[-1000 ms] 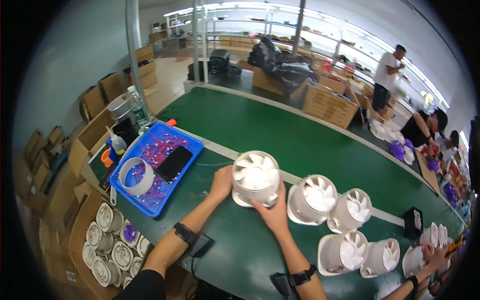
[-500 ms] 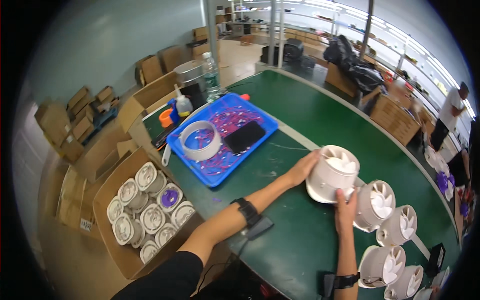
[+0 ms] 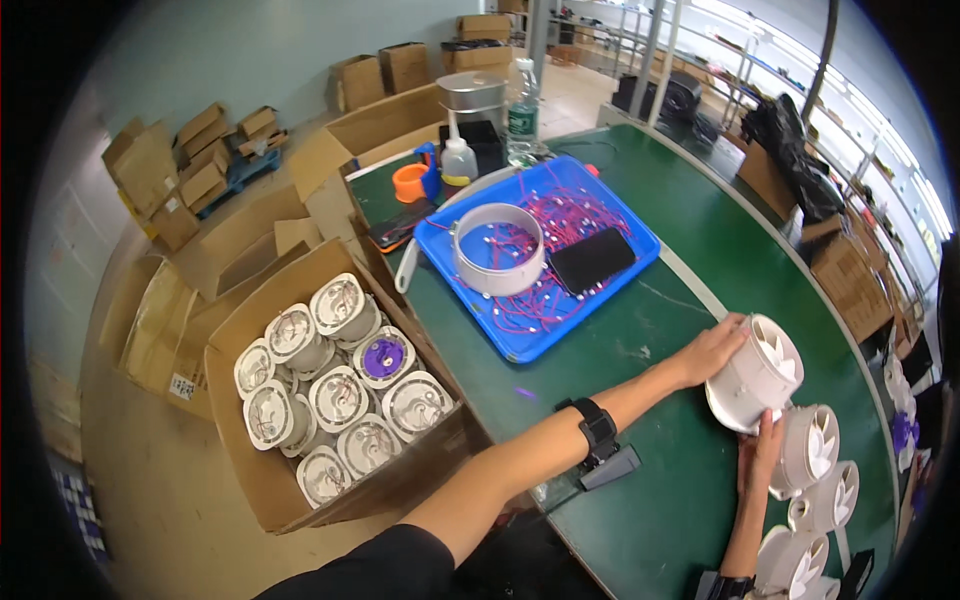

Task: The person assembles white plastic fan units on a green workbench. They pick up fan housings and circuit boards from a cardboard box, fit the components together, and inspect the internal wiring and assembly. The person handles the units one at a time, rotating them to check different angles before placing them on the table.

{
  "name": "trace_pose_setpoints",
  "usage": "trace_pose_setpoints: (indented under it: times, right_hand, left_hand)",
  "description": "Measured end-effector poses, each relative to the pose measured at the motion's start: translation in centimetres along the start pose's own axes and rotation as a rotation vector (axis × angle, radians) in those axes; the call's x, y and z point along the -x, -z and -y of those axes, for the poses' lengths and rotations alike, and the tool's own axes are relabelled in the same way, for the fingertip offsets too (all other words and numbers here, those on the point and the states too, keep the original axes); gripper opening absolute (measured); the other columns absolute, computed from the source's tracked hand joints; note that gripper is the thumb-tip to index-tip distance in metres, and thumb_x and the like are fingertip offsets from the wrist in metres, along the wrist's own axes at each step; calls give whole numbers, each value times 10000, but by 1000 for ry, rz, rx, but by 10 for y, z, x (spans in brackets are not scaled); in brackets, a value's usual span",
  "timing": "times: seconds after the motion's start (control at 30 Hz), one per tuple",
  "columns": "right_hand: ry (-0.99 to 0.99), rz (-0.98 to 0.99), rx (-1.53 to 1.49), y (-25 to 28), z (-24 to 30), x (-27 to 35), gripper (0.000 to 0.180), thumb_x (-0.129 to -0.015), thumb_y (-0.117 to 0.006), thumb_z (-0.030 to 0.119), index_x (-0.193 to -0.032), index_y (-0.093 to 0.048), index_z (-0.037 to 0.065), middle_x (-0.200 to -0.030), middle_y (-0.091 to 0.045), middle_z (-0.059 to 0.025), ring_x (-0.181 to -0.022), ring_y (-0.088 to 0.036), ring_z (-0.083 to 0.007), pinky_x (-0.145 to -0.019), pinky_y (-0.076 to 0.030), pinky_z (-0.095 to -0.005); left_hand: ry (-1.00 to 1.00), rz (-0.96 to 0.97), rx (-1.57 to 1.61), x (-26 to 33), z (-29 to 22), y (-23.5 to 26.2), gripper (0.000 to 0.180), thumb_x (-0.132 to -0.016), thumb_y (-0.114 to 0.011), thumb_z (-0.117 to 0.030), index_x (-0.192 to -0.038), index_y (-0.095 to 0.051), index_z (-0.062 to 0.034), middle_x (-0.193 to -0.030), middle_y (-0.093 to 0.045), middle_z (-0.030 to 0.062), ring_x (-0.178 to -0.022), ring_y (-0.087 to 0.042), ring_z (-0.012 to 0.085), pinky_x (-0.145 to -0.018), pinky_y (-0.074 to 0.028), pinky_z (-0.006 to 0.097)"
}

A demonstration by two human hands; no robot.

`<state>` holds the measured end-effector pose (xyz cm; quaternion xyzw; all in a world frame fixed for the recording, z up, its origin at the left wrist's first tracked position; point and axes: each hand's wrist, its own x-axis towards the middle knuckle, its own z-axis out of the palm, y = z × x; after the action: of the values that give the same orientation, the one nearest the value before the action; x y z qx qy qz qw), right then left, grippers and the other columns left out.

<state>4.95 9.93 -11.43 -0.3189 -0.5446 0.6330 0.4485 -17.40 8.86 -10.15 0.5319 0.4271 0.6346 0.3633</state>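
Note:
A white round fan housing (image 3: pixel 735 388) with white blades inside is held over the green table at the right. My left hand (image 3: pixel 712 352) is closed round its upper left side. At its lower edge, my right hand (image 3: pixel 762 455) grips with thumb and fingers; some of those fingers are hidden. More white fan units, including one close by (image 3: pixel 806 448) and another behind it (image 3: pixel 836 496), stand in a row along the table's right side. Black straps circle both wrists.
Left of the table, a cardboard box (image 3: pixel 250 478) holds several white fan units, one with a purple centre. On the table (image 3: pixel 640 400) lies a blue tray (image 3: pixel 528 350) with pink wires, a white ring (image 3: pixel 500 281) and a black phone (image 3: pixel 592 261). A water bottle (image 3: pixel 522 112) stands behind.
The view has swung left, so the tray, box and hands appear farther right. Both hands still hold the same fan housing, which is tilted slightly more.

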Motion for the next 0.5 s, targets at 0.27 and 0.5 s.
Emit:
trace_pose_setpoints:
  times: [0.27, 0.5]
  right_hand:
    - [42, -167, 322, -16, -10, -7, 728, -931, -632, 371, -1444, -299, -23, -1336, -477, -149, -1173, -485, -198, -960, -422, -312]
    - [292, 47, 348, -25, 14, 3, 861, -797, -762, 389, -1403, -339, -54, -1332, -487, -232, -1260, -470, -306, -1066, -368, -396]
  left_hand:
    - [-111, 18, 97, -7, 25, 13, 525, -1029, -363, -310, -1357, -423, 95, -1404, -473, 230, -1337, -421, 293, -1128, -295, 348]
    - [-103, 98, 66, 1, -3, 22, 521, -1029, -292, -317, -1315, -482, 75, -1320, -548, 149, -1240, -485, 219, -1085, -329, 320]
